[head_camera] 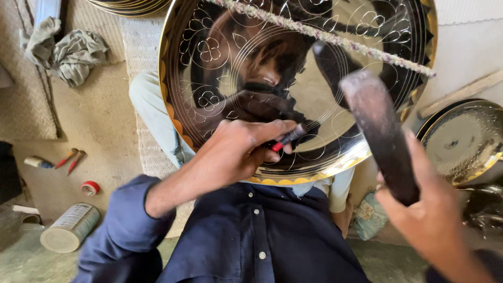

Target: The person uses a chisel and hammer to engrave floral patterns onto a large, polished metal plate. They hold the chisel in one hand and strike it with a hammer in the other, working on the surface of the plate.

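Note:
A large round polished metal tray (220, 57) with engraved flowers and rings rests tilted on my lap. My left hand (236, 152) holds a small dark chisel with a red band (287, 138), its tip against the tray near the lower rim. My right hand (427, 209) grips a dark worn hammer (380, 128), raised above the tray's right side. A twisted cord (325, 35) stretches across the tray's upper part.
A second engraved metal tray (463, 139) lies at the right, and a stacked tray rim (131, 6) shows at the top. On the sandy floor at left lie a tin can (70, 227), a red tape roll (90, 187), small red-handled tools (70, 160) and crumpled cloth (68, 52).

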